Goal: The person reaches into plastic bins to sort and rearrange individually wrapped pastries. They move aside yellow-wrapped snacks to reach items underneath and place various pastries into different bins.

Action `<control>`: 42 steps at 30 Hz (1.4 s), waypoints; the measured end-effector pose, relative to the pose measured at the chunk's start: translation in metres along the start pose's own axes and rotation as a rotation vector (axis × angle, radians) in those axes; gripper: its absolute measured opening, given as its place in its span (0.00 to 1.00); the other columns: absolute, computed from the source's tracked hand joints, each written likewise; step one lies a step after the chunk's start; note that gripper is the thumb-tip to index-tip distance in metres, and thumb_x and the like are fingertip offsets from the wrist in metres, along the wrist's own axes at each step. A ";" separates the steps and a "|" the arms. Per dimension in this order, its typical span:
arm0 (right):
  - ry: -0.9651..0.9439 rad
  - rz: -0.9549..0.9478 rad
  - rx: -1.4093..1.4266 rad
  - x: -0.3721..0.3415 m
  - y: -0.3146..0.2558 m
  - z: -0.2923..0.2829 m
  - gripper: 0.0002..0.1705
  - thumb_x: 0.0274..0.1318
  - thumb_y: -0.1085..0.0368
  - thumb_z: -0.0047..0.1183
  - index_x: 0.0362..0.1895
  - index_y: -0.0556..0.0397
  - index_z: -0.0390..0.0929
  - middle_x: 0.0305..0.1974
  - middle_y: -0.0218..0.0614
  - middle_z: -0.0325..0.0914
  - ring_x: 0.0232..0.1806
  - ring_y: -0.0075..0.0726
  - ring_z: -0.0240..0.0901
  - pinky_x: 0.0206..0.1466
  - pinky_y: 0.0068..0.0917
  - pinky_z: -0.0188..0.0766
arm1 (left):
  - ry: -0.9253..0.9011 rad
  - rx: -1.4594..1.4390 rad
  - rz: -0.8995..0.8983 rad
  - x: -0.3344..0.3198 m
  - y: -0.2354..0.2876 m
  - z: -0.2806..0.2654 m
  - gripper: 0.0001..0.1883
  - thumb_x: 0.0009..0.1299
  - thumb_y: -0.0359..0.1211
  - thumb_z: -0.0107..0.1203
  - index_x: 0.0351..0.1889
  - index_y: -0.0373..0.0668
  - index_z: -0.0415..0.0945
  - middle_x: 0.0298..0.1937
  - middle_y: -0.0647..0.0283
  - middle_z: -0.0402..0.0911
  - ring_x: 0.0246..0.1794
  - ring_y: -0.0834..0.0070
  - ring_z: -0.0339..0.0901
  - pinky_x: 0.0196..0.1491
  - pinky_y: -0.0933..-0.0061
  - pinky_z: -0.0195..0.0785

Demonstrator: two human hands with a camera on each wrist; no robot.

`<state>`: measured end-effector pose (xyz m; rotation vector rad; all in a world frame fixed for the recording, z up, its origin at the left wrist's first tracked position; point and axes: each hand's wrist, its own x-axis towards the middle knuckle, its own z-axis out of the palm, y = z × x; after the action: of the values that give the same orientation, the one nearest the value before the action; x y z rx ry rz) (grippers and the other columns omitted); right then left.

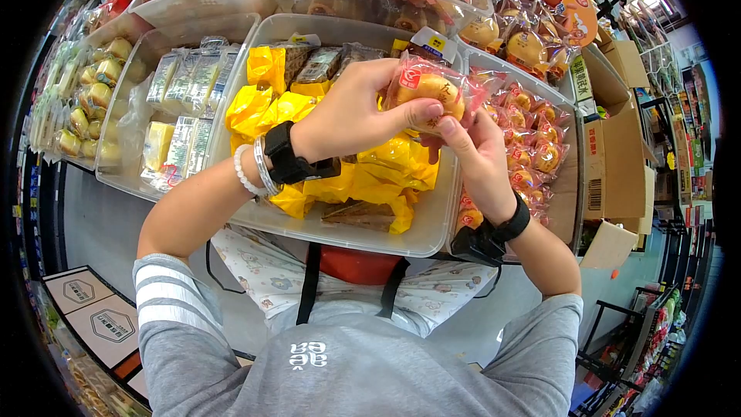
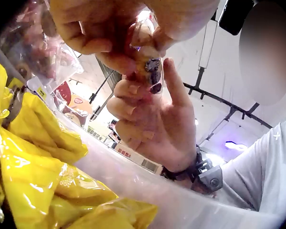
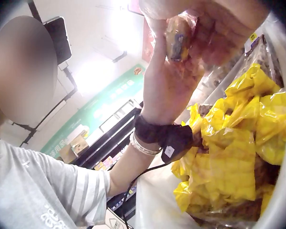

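Note:
Both hands hold one small round pastry in clear wrap with red print [image 1: 429, 93], raised above the middle bin. My left hand [image 1: 351, 112] grips its left side, thumb across the front. On the other side, my right hand [image 1: 480, 154] pinches the wrapper's right edge with thumb and fingers. In the left wrist view the right hand [image 2: 155, 124] shows beneath the pastry [image 2: 150, 67]; in the right wrist view the left hand [image 3: 169, 90] is beside the pastry [image 3: 178, 40]. Yellow packets [image 1: 363, 177] lie below the hands.
A clear bin [image 1: 432, 243] holds the yellow packets. To its right is a bin of small red-printed pastries [image 1: 546, 156]; to its left, one with white packs [image 1: 184, 143]. Cardboard boxes [image 1: 617, 162] stand at the right. More wrapped buns [image 1: 526, 48] fill the back row.

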<state>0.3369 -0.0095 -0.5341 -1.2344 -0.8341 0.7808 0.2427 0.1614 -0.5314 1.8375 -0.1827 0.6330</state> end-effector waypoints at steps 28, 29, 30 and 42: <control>0.134 -0.108 -0.071 0.003 -0.007 0.006 0.27 0.61 0.60 0.54 0.59 0.56 0.59 0.46 0.34 0.72 0.41 0.21 0.71 0.39 0.19 0.69 | -0.032 0.330 0.077 0.002 0.003 -0.007 0.15 0.56 0.31 0.66 0.38 0.36 0.75 0.34 0.62 0.73 0.35 0.72 0.72 0.39 0.75 0.65; 0.134 -0.108 -0.071 0.005 -0.005 0.004 0.27 0.61 0.60 0.54 0.59 0.56 0.59 0.46 0.34 0.72 0.41 0.21 0.71 0.39 0.19 0.69 | -0.032 0.330 0.077 0.003 0.002 -0.007 0.15 0.56 0.31 0.66 0.38 0.36 0.75 0.34 0.62 0.73 0.35 0.72 0.72 0.39 0.75 0.65; 0.132 -0.087 -0.036 0.005 -0.001 0.000 0.29 0.62 0.55 0.51 0.61 0.56 0.57 0.48 0.37 0.72 0.42 0.26 0.72 0.39 0.23 0.70 | -0.028 0.297 0.086 0.003 0.001 -0.007 0.15 0.55 0.30 0.66 0.37 0.36 0.74 0.33 0.63 0.72 0.35 0.72 0.71 0.39 0.75 0.65; 0.178 0.122 0.343 0.007 -0.011 -0.002 0.33 0.57 0.70 0.53 0.64 0.51 0.52 0.52 0.40 0.68 0.52 0.33 0.69 0.52 0.34 0.71 | 0.042 0.382 0.257 0.006 -0.003 -0.002 0.20 0.58 0.27 0.61 0.51 0.43 0.76 0.48 0.61 0.74 0.51 0.70 0.72 0.54 0.71 0.65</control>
<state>0.3428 -0.0061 -0.5230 -1.0353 -0.4600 0.8578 0.2484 0.1659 -0.5303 2.1848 -0.2883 0.9355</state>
